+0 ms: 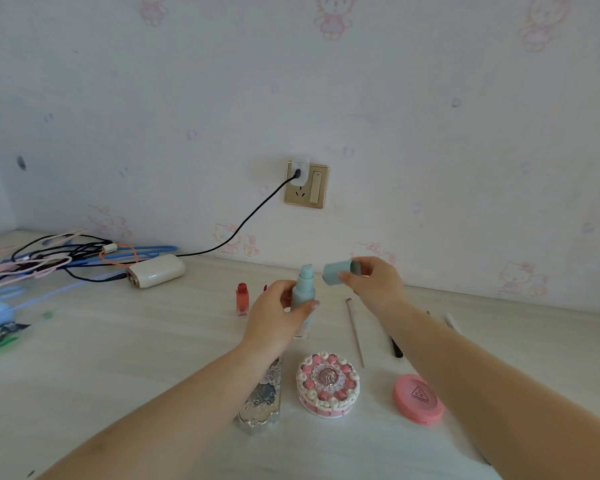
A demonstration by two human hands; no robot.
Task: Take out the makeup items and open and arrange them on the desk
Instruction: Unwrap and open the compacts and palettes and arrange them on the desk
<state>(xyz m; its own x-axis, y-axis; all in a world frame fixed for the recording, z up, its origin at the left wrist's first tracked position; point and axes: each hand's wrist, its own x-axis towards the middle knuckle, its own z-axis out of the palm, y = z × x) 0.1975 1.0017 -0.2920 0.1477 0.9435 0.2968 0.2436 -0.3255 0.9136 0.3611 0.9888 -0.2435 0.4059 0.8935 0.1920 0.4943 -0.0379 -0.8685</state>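
The left hand (278, 313) wraps around a pale teal pump bottle (303, 296), fingers and thumb clamped on its body, holding it upright just above the desk (118, 375). The bottle's pump nozzle stands bare above the curled fingers. The right hand (374, 282) holds the bottle's teal cap (338, 271) pinched between thumb and fingertips, lying on its side, just to the right of the nozzle and clear of it, with its open end turned toward the palm.

Left of the left hand's fingers, a small red lip tint bottle (242, 297) stands upright on the desk. Beneath the left wrist lies an ornate silver case (262, 396), partly covered by the forearm. Just to its right, below both hands, sits a round cake-shaped compact (327, 384) in pink and white, lid closed. Further right, under the right forearm, a flat pink compact (418, 398) lies with a triangle logo on its lid. Between the two hands and nearer the viewer, a thin brush (355, 334) lies lengthwise; a dark pencil (395, 348) and a white stick (452, 322) lie partly hidden on either side of the right forearm.

Far to the left of the left hand, a cream power bank (156, 276) rests beside a tangle of cables (59, 258), one black lead running up to a wall socket (306, 184).
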